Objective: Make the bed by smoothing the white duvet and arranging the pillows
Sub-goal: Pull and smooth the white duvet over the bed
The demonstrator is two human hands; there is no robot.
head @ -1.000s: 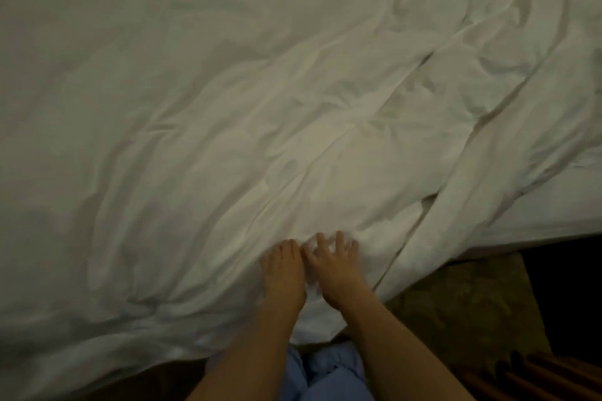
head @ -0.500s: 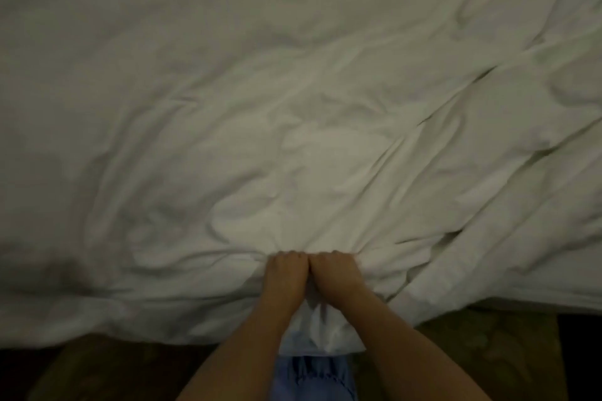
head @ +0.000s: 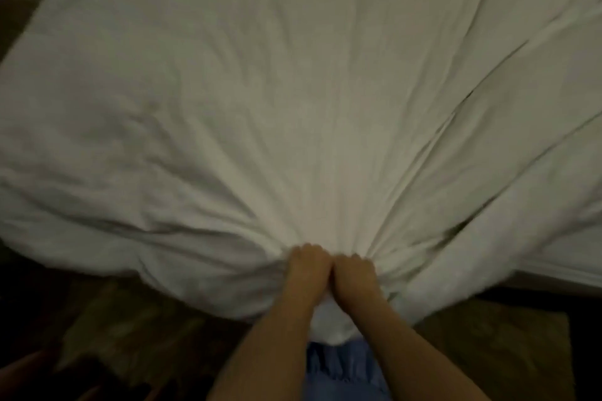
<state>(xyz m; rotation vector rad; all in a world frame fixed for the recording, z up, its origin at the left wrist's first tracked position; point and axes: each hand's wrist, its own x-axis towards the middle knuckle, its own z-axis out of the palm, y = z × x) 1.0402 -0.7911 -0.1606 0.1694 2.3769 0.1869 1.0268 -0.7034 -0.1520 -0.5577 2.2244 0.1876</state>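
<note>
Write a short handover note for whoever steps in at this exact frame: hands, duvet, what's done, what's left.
Left hand and right hand sit side by side, each gripping a bunch of the white duvet at its near edge. Creases fan out from the grip across the cover; deeper folds run along the right side. The near edge hangs over the floor.
Done: the duvet is spread over the bed and gathered for a pull.
Left: flatten the remaining folds, especially on the right, square the edge, then arrange the pillows, which are not in view.
</note>
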